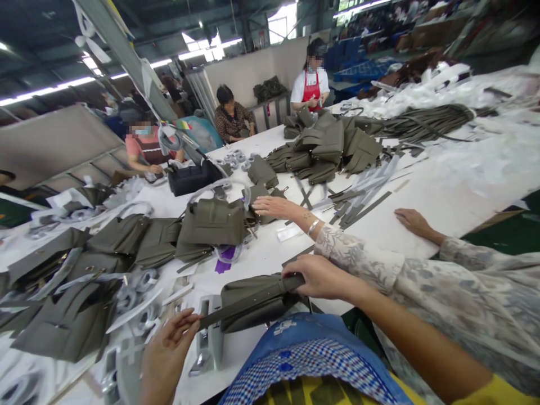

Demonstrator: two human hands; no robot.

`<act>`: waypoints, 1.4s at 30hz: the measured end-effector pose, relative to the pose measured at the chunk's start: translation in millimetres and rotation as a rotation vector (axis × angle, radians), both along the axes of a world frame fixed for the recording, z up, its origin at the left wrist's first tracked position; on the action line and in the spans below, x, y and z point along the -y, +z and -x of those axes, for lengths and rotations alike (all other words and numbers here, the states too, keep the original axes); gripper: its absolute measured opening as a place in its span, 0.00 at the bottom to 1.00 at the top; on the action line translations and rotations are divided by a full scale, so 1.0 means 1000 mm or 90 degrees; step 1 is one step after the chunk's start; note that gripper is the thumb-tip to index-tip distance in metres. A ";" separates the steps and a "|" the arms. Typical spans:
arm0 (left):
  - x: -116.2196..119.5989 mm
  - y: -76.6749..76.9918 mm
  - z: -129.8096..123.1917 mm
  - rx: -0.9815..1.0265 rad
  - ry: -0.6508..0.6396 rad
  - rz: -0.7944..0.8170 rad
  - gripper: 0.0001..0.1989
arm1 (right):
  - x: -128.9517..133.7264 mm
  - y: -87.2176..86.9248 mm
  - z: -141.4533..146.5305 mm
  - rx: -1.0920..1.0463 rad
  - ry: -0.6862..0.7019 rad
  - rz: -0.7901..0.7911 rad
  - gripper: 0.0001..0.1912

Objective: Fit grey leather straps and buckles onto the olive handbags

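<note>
Close to my body, an olive-green bag (pixel 257 318) lies on the white table, with an olive strap (pixel 240 306) stretched along its top. My left hand (pixel 172 340) pinches the strap's left end between thumb and fingers. At the other end, my right hand (pixel 323 278) is closed around the strap by the bag's right side. How the strap joins the bag there is hidden by my fingers. Beside my left hand, partly under the strap, stands a grey metal device (pixel 213 343).
Finished-looking olive bags (pixel 213 222) line the left, among tape rolls (pixel 147 312). A co-worker's hand (pixel 276 208) with a bracelet reaches in from the right; their other hand (pixel 415 222) rests on the table. Beyond lie piled olive pieces (pixel 324 140). Several people sit or stand across.
</note>
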State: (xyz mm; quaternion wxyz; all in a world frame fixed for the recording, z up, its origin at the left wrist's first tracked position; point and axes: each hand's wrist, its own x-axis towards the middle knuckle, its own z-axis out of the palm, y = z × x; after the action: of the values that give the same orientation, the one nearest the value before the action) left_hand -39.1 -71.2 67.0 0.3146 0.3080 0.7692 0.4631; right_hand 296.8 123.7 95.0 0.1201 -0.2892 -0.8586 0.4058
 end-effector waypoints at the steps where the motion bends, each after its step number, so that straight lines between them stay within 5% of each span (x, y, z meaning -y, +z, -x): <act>1: -0.001 -0.003 0.002 -0.020 -0.018 0.011 0.26 | 0.000 0.003 -0.002 -0.004 0.024 0.020 0.21; 4: -0.009 -0.004 -0.006 -0.162 -0.091 0.064 0.21 | 0.001 0.009 -0.009 -0.071 0.068 0.093 0.33; 8: -0.041 0.012 -0.055 -0.358 -0.231 0.012 0.17 | 0.006 0.013 -0.005 -0.128 0.061 0.077 0.34; 12: -0.084 0.036 -0.112 -0.263 -0.510 -0.057 0.20 | 0.011 0.023 0.005 -0.187 0.065 -0.006 0.33; 15: -0.107 0.048 -0.128 -0.162 -0.610 -0.055 0.19 | 0.010 0.025 0.001 -0.200 0.041 -0.064 0.31; 22: -0.112 0.059 -0.120 0.106 -0.585 0.038 0.15 | 0.002 0.009 -0.023 -0.139 0.040 0.012 0.17; 29: -0.106 0.068 -0.127 0.187 -0.553 0.003 0.17 | -0.002 0.033 -0.009 -0.165 0.032 -0.043 0.15; 42: -0.080 0.048 -0.122 0.293 -0.481 0.028 0.15 | 0.004 0.009 -0.017 -0.244 0.074 -0.034 0.16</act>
State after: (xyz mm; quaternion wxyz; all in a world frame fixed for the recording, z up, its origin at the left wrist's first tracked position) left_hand 83.1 8.9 114.9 0.6313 0.4495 0.5225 0.3555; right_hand 313.5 120.1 103.8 0.2654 -0.1534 -0.8459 0.4364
